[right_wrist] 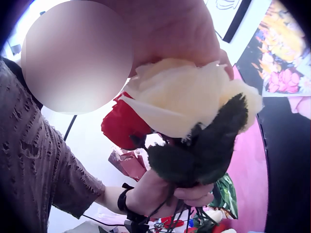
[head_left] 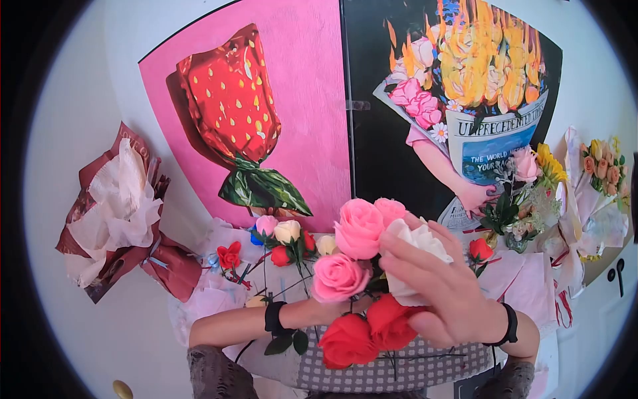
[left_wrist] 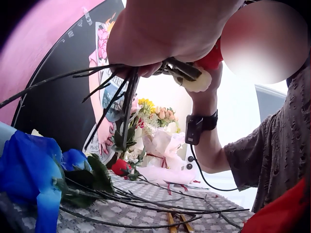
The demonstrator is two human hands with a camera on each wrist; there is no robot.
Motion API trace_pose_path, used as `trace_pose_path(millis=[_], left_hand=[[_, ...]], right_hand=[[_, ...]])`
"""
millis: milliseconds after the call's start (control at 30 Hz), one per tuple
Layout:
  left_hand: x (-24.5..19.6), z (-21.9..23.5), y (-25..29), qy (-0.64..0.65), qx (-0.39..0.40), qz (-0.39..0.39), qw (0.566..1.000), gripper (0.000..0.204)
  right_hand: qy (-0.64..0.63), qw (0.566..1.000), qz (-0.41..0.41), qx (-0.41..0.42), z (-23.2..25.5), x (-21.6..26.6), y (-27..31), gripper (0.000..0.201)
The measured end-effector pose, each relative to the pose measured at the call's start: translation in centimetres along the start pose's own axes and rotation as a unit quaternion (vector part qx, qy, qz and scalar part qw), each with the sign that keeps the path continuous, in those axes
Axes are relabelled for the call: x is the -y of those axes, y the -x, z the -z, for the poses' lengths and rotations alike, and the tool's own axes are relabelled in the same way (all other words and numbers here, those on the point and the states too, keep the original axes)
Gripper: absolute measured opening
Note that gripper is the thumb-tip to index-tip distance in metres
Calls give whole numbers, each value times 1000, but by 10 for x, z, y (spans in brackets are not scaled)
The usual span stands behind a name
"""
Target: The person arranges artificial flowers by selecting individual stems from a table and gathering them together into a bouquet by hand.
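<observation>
A bunch of pink roses (head_left: 359,228), red roses (head_left: 349,340) and a white rose (head_left: 415,249) stands over the table's middle. My left hand (right_wrist: 192,194) grips its dark stems below the leaves (right_wrist: 194,158); in the head view the blooms partly cover that hand. Bare stem ends (left_wrist: 129,104) stick out of the grip in the left wrist view. My right hand (head_left: 442,286) lies with extended fingers against the white rose's outer side, its palm over the petals (right_wrist: 170,102).
Loose flowers, including a blue rose (left_wrist: 29,170), lie on the checkered cloth (head_left: 292,369). A wrapped bouquet (head_left: 119,213) is at the left; a sunflower (head_left: 550,164) and more bouquets stand at the right. Gold scissor handles (left_wrist: 180,222) lie near the stems.
</observation>
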State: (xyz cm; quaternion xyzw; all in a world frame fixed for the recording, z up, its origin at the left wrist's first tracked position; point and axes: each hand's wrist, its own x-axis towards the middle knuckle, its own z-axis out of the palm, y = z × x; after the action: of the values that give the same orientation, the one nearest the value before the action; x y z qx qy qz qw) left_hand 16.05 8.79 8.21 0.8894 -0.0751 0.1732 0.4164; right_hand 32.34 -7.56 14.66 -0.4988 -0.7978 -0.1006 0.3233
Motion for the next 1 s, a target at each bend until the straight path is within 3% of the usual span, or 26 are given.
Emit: trace_pose_path(millis=[67,100,133,167,233,300,367,400,433,467,500,533,567,600,767,833,867,1000], left_hand=[[1,5,14,-8,4,1,1000,58],[1,7,17,-13,6,1,1000,58],[1,3,12,-17,6,0,1000,58],[1,3,19,-20,6,0,1000,58],[2,6,17,-23,3,-6,1000,58],[1,5,13,-26,7,-7,1000,59],[-1,-9,4,-33,16,-7,999,59],[-2,-14,6,-36,19,-8,999,59],[-2,-14,10,-40,23,-7,999,59],[-2,-10,9,-44,28,-7,999,59],[-2,-7,12,-48,31,-7,998,59],[-2,-3,18,-53,32,-6,998,59],[-2,-6,16,-57,33,-5,998,59],[-3,-5,15,-60,34,-2,998,59],[-4,-1,11,-75,41,5,996,59],[-6,1,10,-82,46,5,996,59],[-6,5,10,-87,49,5,995,59],[-10,7,14,-107,51,7,993,59]], right_hand=[[-33,999,6,-22,-4,-13,14,60],[-184,965,25,-183,-15,-24,30,57],[-325,883,44,-334,-27,-30,42,53],[-325,884,45,-333,-39,-30,47,53],[-215,920,-164,-283,-61,-26,54,52],[-179,968,-169,-43,-79,-24,62,53],[-286,931,-208,97,-98,-29,65,54],[-286,930,-209,95,-102,-31,63,54],[-156,980,-100,74,-105,-32,59,56],[-21,998,13,51,-106,-33,54,58],[-21,998,12,50,-101,-31,47,58],[-163,975,-136,70,-92,-27,38,56],[-299,909,-277,89,-88,-24,34,54],[-308,930,-199,22,-97,-30,36,53],[-343,916,-209,1,-99,-33,23,53],[-292,935,-199,18,-101,-36,17,55],[-296,929,-219,-20,-97,-31,14,54],[-310,931,-194,-21,-96,-28,10,50]])
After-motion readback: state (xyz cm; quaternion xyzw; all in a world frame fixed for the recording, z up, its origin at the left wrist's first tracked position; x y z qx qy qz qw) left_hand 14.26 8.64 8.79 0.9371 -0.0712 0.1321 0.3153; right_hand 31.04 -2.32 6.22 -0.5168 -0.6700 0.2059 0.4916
